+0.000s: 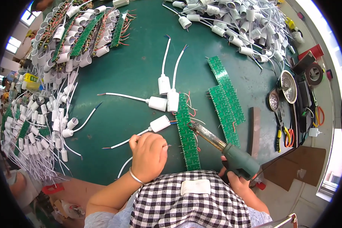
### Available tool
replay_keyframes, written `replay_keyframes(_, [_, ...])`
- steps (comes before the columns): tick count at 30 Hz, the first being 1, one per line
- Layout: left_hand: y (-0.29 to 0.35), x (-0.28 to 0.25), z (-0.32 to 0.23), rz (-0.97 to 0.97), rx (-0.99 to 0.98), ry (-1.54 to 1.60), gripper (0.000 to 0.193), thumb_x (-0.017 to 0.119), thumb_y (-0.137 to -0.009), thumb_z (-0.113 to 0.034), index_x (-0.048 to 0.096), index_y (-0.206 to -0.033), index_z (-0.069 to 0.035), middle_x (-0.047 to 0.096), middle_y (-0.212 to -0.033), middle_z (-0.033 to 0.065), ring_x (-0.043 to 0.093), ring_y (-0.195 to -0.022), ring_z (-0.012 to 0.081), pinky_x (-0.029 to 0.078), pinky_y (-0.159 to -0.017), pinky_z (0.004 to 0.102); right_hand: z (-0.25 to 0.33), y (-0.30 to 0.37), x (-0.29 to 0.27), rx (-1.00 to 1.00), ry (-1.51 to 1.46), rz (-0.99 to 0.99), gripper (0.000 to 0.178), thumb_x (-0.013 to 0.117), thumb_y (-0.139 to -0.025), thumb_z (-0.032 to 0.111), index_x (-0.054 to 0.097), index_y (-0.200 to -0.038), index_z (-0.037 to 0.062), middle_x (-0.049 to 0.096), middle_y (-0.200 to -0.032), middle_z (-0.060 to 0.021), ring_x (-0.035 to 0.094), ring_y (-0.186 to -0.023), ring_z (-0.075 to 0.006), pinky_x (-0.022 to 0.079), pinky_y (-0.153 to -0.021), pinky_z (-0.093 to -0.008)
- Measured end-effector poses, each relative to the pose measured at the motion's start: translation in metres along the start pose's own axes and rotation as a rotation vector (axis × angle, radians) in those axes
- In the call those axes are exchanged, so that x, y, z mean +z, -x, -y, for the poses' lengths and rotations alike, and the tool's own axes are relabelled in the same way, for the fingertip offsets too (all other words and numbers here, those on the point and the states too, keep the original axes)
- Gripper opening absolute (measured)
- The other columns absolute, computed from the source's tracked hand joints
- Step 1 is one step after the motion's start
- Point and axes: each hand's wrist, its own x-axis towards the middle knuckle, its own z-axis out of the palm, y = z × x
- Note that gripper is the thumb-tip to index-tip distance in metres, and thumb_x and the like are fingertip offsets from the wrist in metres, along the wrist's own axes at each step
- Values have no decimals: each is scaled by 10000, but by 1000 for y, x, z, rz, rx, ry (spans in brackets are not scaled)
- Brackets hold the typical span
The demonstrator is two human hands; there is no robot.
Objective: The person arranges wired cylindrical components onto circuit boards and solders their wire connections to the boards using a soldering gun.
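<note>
My right hand grips the dark green handle of a soldering gun. Its dark tip touches or hovers just over a long green circuit board strip. Left of the strip, my left hand is closed, fingers curled. A thin tip pokes out by its fingers and a white cable runs under it; what it grips is hidden. Just above it, a white lamp holder with a cable lies with its wires at the strip. Three more lamp holders lie around the strip's far end.
Two more green board strips and a brown bar lie to the right. Heaps of white lamp holders stand at far left and far right. A metal bowl, a small round dish and pliers line the right edge.
</note>
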Motion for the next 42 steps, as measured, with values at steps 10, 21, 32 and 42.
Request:
replay_keyframes(10, [-17, -11, 10, -91, -14, -2, 62, 552, -833, -95, 511, -873, -71, 416, -1381, 204, 338, -1303, 423, 197, -1023, 569, 6, -3, 1, 41, -83, -99, 491, 497, -811, 74, 407, -1282, -30, 553, -1206, -162, 609, -694, -225, 510, -671, -339])
replay_keyframes(21, [-43, 7, 0, -117, 19, -74, 101, 651, -687, -90, 558, -725, -102, 395, -1396, 132, 264, -1298, 401, 172, -1005, 514, 2, 4, 1, 28, 25, -30, 372, 554, -793, 37, 505, -1156, -27, 588, -1051, -133, 616, -743, -199, 510, -684, -322])
replay_keyframes(32, [-46, 9, 1, -123, 31, -60, 98, 666, -662, -87, 570, -681, -95, 419, -1381, 116, 275, -1287, 401, 182, -997, 515, 0, 7, -1, 159, 240, -38, 293, 656, -750, 39, 625, -1039, 3, 647, -1011, -127, 624, -914, -278, 475, -828, -368])
replay_keyframes(42, [-46, 10, 1, -119, 35, -72, 92, 664, -662, -95, 573, -674, -94, 420, -1380, 111, 281, -1279, 391, 185, -995, 508, 6, -1, 1, 91, 335, 35, 287, 656, -721, 30, 637, -1006, 22, 654, -977, -121, 623, -902, -292, 475, -817, -376])
